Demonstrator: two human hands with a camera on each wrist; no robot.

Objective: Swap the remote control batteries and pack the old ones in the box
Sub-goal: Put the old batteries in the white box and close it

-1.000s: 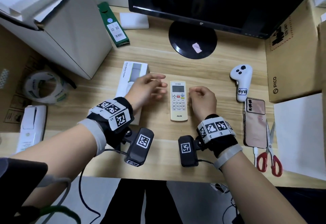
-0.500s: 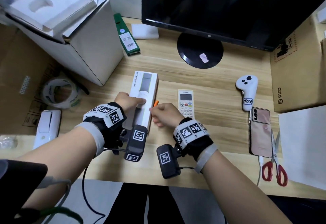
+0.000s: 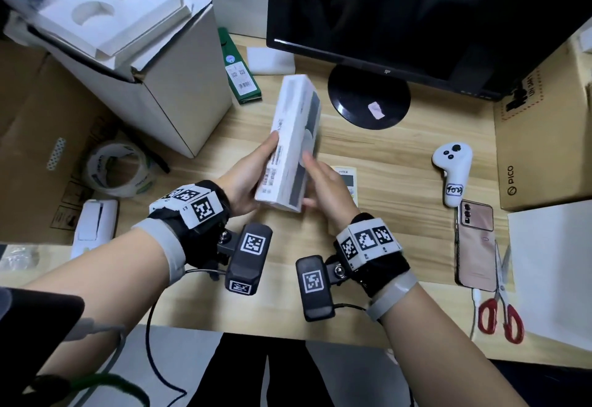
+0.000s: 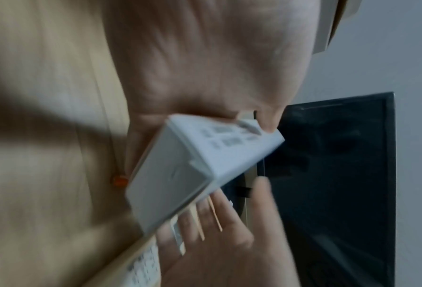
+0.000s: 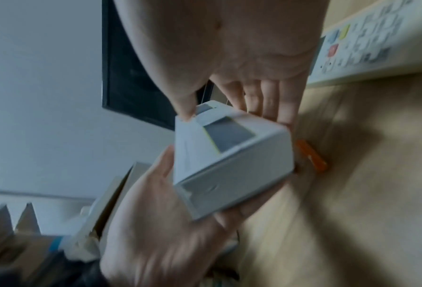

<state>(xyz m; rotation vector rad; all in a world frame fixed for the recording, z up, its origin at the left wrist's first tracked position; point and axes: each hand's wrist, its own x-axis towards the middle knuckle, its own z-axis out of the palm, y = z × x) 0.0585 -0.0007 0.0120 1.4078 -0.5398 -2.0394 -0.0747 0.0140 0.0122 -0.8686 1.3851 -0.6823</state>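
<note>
Both hands' grip: oblong white box [image 3: 293, 147]

The remote control [image 3: 347, 179] lies mostly hidden behind the right hand [image 3: 323, 192], only its top corner showing. Print on the white box [image 3: 290, 150] is too smeared to read in both wrist views. A small orange thing [image 5: 312, 158] on the desk [image 3: 400, 163] peeks from behind the box, too blurred to name. The monitor [image 3: 416, 12] runs off the top edge.
</note>
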